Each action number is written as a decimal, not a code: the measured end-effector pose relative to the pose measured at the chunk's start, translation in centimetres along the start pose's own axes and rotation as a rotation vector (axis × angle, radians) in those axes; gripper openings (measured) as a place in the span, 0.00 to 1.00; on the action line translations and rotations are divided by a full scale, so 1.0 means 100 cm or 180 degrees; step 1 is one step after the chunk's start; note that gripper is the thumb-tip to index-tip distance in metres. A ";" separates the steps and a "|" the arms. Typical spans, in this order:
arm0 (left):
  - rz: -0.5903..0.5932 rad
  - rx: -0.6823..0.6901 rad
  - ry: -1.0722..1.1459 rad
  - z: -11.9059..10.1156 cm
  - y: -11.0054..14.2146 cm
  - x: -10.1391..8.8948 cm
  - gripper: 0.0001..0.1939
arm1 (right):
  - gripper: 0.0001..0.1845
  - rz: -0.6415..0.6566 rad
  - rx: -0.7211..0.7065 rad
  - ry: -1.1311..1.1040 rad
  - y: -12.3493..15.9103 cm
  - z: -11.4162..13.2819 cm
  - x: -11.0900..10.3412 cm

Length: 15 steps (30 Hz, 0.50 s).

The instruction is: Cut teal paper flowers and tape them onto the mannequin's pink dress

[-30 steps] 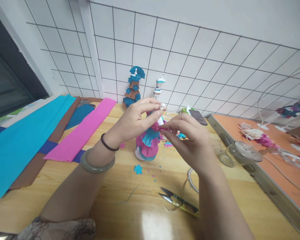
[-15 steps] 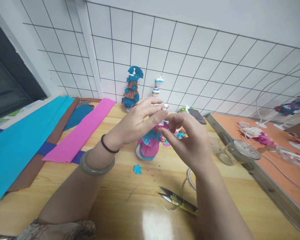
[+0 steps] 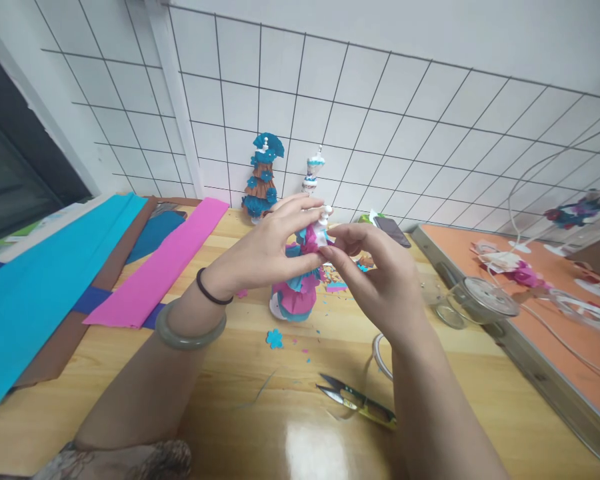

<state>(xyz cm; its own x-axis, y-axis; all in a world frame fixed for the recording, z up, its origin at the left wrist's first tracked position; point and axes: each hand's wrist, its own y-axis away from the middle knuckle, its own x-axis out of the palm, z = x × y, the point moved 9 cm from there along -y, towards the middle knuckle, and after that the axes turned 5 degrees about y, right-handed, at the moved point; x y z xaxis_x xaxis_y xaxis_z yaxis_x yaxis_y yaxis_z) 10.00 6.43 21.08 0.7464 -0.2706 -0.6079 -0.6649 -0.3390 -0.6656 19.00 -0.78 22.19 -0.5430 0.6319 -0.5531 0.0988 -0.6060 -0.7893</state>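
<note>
A small white doll figure in a pink and blue crepe-paper dress stands upright between my hands. My left hand curls round its upper part from the left, thumb in front and fingers behind. From the right, the thumb and fingertips of my right hand pinch at the doll's chest, where the paper edge is partly hidden. A blue paper flower lies on the table in front of the doll, among tiny paper scraps.
Black-and-yellow thread snips and a tape roll lie near my right forearm. Crepe-paper sheets cover the left side. Another paper-dressed doll and a white one stand by the wall. A clear jar is at right.
My left hand's thumb has lowered and its fingers have spread away from the doll's head, so the white head and pink bodice now show. The right hand stays pinched at the chest.
</note>
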 end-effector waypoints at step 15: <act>-0.0070 -0.0363 0.0303 0.010 0.001 -0.010 0.24 | 0.02 0.0485 0.0727 -0.0213 0.002 -0.029 0.009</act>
<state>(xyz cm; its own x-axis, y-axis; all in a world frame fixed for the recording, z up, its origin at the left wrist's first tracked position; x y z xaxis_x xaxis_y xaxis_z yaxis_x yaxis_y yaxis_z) 9.16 7.52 21.20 0.7635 -0.3443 -0.5463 -0.6452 -0.4444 -0.6215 20.96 1.02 20.75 -0.5909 0.4965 -0.6358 -0.0029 -0.7895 -0.6138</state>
